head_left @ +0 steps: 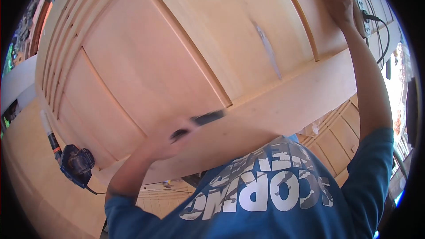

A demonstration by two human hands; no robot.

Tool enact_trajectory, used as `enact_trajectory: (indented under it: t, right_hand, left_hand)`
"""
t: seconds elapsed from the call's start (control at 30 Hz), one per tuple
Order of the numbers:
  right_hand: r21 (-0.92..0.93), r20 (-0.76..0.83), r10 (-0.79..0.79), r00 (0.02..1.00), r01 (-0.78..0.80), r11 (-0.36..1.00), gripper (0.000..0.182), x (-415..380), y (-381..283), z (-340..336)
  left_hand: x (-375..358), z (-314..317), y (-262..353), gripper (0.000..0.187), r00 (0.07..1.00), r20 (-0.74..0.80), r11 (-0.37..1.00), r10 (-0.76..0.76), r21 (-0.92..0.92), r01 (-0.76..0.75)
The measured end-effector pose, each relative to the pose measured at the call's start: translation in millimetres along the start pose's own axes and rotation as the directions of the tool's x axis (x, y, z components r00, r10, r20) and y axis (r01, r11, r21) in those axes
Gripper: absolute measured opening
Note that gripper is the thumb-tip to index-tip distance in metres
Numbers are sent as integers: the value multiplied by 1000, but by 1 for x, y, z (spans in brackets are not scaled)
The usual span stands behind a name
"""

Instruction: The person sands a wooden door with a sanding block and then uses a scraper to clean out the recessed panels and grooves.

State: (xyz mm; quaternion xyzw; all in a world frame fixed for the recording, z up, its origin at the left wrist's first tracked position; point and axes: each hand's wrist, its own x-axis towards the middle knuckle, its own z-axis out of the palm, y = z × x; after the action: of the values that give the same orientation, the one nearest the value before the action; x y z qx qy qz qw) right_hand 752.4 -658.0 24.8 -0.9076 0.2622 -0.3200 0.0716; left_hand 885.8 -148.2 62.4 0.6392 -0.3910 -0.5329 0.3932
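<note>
My left hand [175, 139], smeared by motion, is wrapped around a flat black block-like tool [208, 117]. The tool lies over the wooden door's edge rail [256, 104], near the lower end of a panel groove. Its exact kind is blurred. At the upper right my right hand [340, 2] rests on the door's pale wooden panel [230, 22], fingers bent with a gap between them. Nothing shows in that hand; its fingertips reach the frame's top. Beside it sits a power strip [362, 17] with a black plug in it.
A blue power sander [76, 163] with a hose-like end lies at the left, its cord [133, 190] trailing right. Another wooden board [26, 159] extends below it. More grooved wooden panels [338, 128] stand behind my body. A pale streak [268, 51] marks the panel.
</note>
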Motion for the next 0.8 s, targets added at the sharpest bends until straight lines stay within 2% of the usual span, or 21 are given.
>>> enact_trajectory:
  t: [0.03, 0.13, 0.2, 0.27, 0.37, 0.43, 0.5, 0.6, 0.7, 0.73, 0.8]
  right_hand:
    - [4, 0, 2, 1000, -2, 1000, 10, 1, 1, 1]
    - [17, 6, 15, 1000, -15, 1000, 10, 2, 0, 3]
    - [10, 7, 41, 999, -41, 999, 10, 2, -3, 0]
    - [-10, 13, 57, 998, -57, 998, 9, -1, -2, -3]
    - [-43, 51, 81, 995, -78, 996, 19, 0, 28, 6]
    - [-48, 67, 85, 994, -82, 996, 26, -1, 37, 13]
    - [-48, 62, 59, 996, -56, 997, 28, -2, 40, 12]
    - [-43, -123, -109, 986, 104, 994, 9, -7, 27, 21]
    - [-32, 62, 58, 996, -56, 998, 28, -2, 36, 12]
    - [-20, 64, 68, 996, -66, 998, 28, 0, 36, 11]
    - [-7, 79, 86, 993, -86, 996, 27, -1, 39, 11]
  left_hand:
    - [-20, -7, -4, 9, 996, -33, 996, -89, -21, 88]
    - [1, 0, 12, 13, 1000, -18, 998, -21, 51, 22]
    - [56, 27, 14, 16, 975, 7, 966, 224, 127, -223]
    - [113, 47, 38, 19, 972, 47, 973, 230, -5, -230]
    - [104, 43, 40, 14, 975, 76, 978, 210, -36, -208]
    - [55, 23, 20, 9, 985, -19, 982, 174, 72, -172]
    - [-3, 1, -1, 6, 1000, -20, 999, 12, 45, -11]
    - [-17, 4, 2, 9, 992, -128, 1000, -22, 9, 23]
    - [76, 29, 33, 14, 984, -17, 982, 178, 61, -177]
    - [101, 40, 41, 18, 970, -5, 968, 243, 73, -242]
    - [113, 48, 49, 18, 987, 44, 987, 158, 16, -159]
